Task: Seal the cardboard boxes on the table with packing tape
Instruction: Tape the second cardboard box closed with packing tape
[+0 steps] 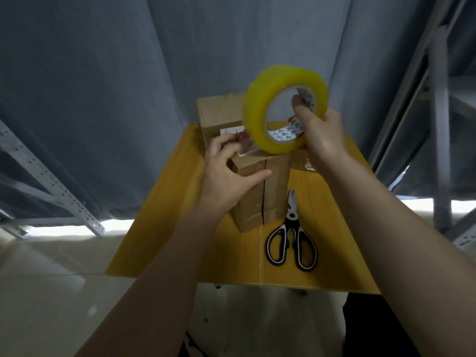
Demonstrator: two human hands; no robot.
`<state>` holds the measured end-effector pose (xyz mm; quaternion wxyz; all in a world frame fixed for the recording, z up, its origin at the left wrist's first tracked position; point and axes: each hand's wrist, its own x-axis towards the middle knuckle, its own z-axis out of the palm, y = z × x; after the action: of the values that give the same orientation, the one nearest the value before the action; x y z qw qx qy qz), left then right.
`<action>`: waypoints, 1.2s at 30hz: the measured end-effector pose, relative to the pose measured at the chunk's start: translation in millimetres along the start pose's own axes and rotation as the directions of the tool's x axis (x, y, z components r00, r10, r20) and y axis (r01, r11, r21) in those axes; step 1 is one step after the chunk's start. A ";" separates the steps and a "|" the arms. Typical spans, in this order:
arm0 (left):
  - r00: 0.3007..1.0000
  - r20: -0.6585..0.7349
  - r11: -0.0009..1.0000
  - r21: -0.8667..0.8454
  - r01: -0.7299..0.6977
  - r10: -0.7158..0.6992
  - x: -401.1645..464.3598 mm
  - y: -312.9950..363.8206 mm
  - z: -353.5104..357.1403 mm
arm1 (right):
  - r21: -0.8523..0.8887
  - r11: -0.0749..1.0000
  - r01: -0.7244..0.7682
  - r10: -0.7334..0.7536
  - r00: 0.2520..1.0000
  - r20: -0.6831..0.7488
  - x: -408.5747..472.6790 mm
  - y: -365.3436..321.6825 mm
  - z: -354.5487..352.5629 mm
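Note:
A tall cardboard box (273, 191) stands on the yellow table (231, 253), its flap seam running down the side facing me. My right hand (322, 137) grips a big yellow roll of packing tape (260, 99) above the box's top, thumb through the core. My left hand (229, 173) rests on the box's upper left edge, thumb across the front and fingertips at the tape's loose end near a label. A second cardboard box (219, 112) stands behind the first, partly hidden by the roll.
Black and white scissors (292, 240) lie shut on the table right of the box. A flat cardboard piece (309, 163) shows under my right wrist. Grey curtains hang behind, with metal shelving posts (440, 124) right and a perforated rail (51, 184) left.

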<state>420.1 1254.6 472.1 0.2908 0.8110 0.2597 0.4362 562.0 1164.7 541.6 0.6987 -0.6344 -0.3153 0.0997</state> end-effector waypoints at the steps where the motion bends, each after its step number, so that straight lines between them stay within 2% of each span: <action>1: 1.000 -0.004 1.000 -0.003 -0.009 0.009 -1.1 0.5 -0.1 | 0.007 1.000 -0.011 0.011 1.000 0.018 1.5 0.5 -2.9; 3: 1.000 -0.015 1.000 -0.012 -0.002 0.002 -2.3 0.1 -1.1 | 0.024 0.999 -0.040 0.039 0.998 0.051 3.3 2.1 -8.2; 7: 1.000 -0.015 1.000 -0.029 0.001 -0.001 -4.7 -1.5 -4.9 | 0.183 0.972 -0.148 0.138 0.988 0.066 4.4 3.5 -20.2; 10: 1.000 -0.007 1.000 -0.013 0.004 -0.004 -6.3 -2.7 -4.3 | 0.179 0.970 -0.163 0.141 0.982 0.129 5.5 5.8 -28.1; 14: 1.000 -0.030 1.000 0.008 -0.003 0.003 -5.6 -1.9 -4.3 | 0.103 0.994 -0.030 0.013 0.988 0.153 11.6 -1.1 -36.9; 17: 0.999 -0.032 1.000 0.024 -0.005 0.006 -5.6 1.7 -2.4 | 0.045 0.999 0.027 -0.032 0.992 0.118 13.9 2.5 -40.2; 23: 0.996 0.013 0.996 0.025 0.086 -0.087 -6.4 0.5 -1.5 | -0.145 0.972 0.184 -0.175 0.982 0.069 19.3 -0.5 -38.2; 25: 0.996 -0.007 0.996 0.020 0.091 -0.091 -6.3 -0.3 -2.8 | -0.146 0.968 0.206 -0.200 0.978 0.050 19.9 0.8 -33.7; 26: 0.996 -0.011 0.996 0.019 0.089 -0.089 -6.5 -0.7 -3.4 | -0.102 0.981 0.162 -0.161 0.987 0.021 18.8 4.3 -31.1; 28: 0.997 -0.002 0.996 0.029 0.080 -0.080 -6.3 0.5 -4.1 | 0.138 0.987 -0.083 0.085 0.996 -0.006 12.5 13.5 -24.1; 30: 0.996 0.018 0.995 0.051 0.084 -0.085 -6.4 4.2 -3.9 | 0.402 0.847 -0.348 0.338 0.936 0.097 3.1 20.7 -13.9; 31: 0.995 0.022 0.994 0.055 0.091 -0.093 -6.4 5.9 -4.1 | 0.461 0.781 -0.422 0.399 0.904 0.151 -1.1 22.6 -8.1; 33: 0.995 0.020 0.993 0.070 0.096 -0.097 -5.1 10.0 -6.7 | 0.490 0.736 -0.466 0.437 0.881 0.181 -5.4 27.0 2.7; 36: 0.992 0.086 0.979 0.189 0.071 -0.089 5.3 23.0 -14.0 | 0.436 0.776 -0.456 0.466 0.880 0.091 -2.0 30.0 7.3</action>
<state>414.5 1245.7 497.5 0.2433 0.8431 0.3177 0.3592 564.1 1174.9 512.5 0.7826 -0.5162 -0.1113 0.3297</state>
